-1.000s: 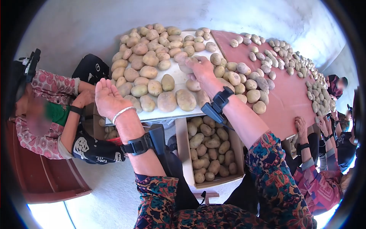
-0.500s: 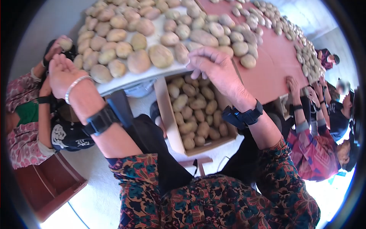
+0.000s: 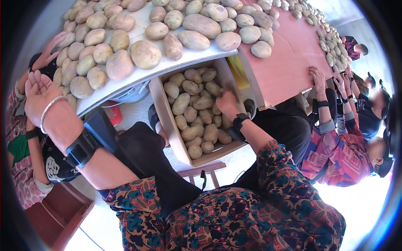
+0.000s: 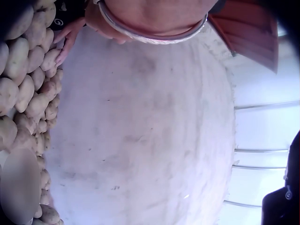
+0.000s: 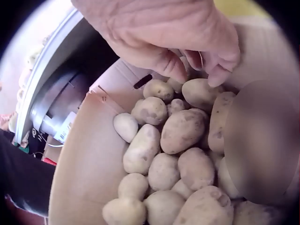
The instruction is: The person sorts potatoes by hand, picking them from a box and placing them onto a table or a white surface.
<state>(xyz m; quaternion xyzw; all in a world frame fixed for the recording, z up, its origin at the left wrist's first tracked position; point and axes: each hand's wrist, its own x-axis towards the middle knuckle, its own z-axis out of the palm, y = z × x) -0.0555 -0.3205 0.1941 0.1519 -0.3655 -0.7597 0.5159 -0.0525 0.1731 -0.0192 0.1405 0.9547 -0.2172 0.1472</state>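
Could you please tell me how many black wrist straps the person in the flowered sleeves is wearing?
2. The left strap sits behind the pale bracelet; the right strap sits just behind the right hand, which is down in the cardboard box.

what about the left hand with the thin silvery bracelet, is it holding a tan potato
No, the left hand shows an empty palm, its fingers loosely bent.

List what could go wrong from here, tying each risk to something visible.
The potato near the front corner of the white tabletop could roll off if nudged, as no raised rim shows there.

Potatoes dropped into the cardboard box might bruise, since others already lie piled inside.

The right hand is inside the box, close to its wall, so the knuckles could scrape the cardboard.
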